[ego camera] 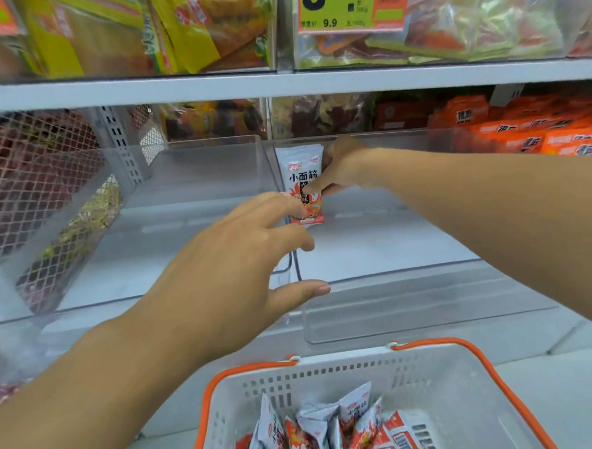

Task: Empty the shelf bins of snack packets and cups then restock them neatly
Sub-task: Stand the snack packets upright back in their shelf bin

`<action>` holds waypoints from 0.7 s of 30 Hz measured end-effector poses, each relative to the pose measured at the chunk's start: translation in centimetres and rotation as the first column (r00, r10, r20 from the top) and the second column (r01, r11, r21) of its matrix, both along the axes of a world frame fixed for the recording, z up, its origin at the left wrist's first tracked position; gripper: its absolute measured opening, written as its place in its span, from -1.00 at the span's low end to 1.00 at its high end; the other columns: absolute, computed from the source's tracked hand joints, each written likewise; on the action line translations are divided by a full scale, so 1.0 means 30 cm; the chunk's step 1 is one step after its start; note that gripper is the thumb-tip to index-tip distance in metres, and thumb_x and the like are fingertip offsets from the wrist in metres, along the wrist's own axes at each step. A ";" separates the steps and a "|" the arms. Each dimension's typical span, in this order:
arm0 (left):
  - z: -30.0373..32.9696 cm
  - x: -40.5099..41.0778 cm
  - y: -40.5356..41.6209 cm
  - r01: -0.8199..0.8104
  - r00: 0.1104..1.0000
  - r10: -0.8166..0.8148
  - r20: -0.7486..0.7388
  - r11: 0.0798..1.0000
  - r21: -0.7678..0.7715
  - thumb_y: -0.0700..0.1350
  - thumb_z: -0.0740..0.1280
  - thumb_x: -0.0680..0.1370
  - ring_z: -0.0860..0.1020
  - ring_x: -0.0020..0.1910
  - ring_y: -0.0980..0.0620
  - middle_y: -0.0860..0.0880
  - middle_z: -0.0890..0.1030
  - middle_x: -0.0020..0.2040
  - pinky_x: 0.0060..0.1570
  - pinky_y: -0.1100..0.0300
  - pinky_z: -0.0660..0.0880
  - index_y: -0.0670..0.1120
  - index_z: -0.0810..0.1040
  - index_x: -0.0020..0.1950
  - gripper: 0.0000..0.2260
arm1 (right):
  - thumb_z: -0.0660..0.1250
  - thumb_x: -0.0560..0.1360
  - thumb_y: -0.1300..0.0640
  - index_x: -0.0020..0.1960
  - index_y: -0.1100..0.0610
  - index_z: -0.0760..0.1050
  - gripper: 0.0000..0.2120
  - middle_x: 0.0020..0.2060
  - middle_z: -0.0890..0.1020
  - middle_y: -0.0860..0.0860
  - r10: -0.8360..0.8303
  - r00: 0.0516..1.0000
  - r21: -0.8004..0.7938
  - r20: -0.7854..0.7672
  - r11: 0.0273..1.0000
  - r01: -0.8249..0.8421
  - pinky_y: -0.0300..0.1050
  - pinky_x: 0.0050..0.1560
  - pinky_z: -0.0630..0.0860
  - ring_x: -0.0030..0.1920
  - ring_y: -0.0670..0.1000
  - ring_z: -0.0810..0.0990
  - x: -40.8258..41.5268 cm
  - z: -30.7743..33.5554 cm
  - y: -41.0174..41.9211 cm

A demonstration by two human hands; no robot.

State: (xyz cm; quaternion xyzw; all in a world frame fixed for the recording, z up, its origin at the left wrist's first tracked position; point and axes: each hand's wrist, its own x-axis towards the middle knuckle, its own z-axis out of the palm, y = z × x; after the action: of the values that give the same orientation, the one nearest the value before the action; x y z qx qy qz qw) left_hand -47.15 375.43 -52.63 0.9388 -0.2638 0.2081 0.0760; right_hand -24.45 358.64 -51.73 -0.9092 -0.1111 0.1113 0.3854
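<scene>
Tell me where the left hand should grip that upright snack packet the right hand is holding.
Pinch the snack packet by its free left edge, coming from the left: it stands upright, and the right hand already covers its right edge. The left hand's fingertips are already at its lower left corner.

Clear glossy plastic bins [429,306], shiny foil-like packet [300,169], matt perforated plastic basket [330,377], wire mesh [39,189]

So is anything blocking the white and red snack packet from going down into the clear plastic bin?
Nothing visible. The right hand pinches the white and red snack packet upright inside the clear plastic bin, whose floor below looks bare. The left hand reaches toward the packet's lower edge.
</scene>
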 end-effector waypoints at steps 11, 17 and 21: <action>0.056 -0.079 -0.055 0.123 0.952 -0.051 0.303 0.967 -0.223 0.11 0.36 0.54 0.55 -0.07 -0.02 0.00 0.63 -0.07 -0.03 0.11 0.45 -0.05 0.62 -0.12 -0.76 | 0.54 0.39 -0.11 -0.15 0.22 0.66 -0.63 -0.50 0.63 -0.01 -0.172 0.910 -0.143 0.378 0.960 0.241 -0.29 -0.44 0.45 -0.44 -0.08 0.56 -0.388 0.199 -0.218; -0.104 -0.189 -0.185 0.105 0.977 -0.111 -0.185 0.994 -0.043 0.11 0.33 0.48 0.48 -0.37 -0.01 0.07 0.52 -0.41 -0.27 0.11 0.48 -0.02 0.48 -0.36 -0.72 | 0.53 0.32 0.07 -0.05 0.16 0.70 -0.74 -0.21 0.73 0.09 0.266 0.911 0.004 -0.314 0.960 -0.279 -0.23 -0.40 0.53 -0.29 -0.01 0.66 -0.883 -0.025 -0.409; -0.516 -0.270 -0.188 0.092 0.527 0.414 -0.743 0.841 0.533 0.20 0.41 0.49 0.52 0.25 -0.12 -0.07 0.54 0.31 0.23 0.01 0.48 -0.04 0.49 0.36 -0.47 | 0.56 0.40 -0.02 0.21 0.14 0.59 -0.55 0.04 0.61 0.02 0.217 0.833 -0.318 -0.510 0.852 -0.416 -0.07 -0.04 0.65 -0.05 0.04 0.64 -0.915 -0.528 -0.275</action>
State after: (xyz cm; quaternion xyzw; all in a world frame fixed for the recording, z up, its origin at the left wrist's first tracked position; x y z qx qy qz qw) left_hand -55.26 369.80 -68.11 0.9265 -0.1477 -0.3369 -0.0797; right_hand -51.91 350.40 -67.58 -0.8857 -0.1438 0.4060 0.1732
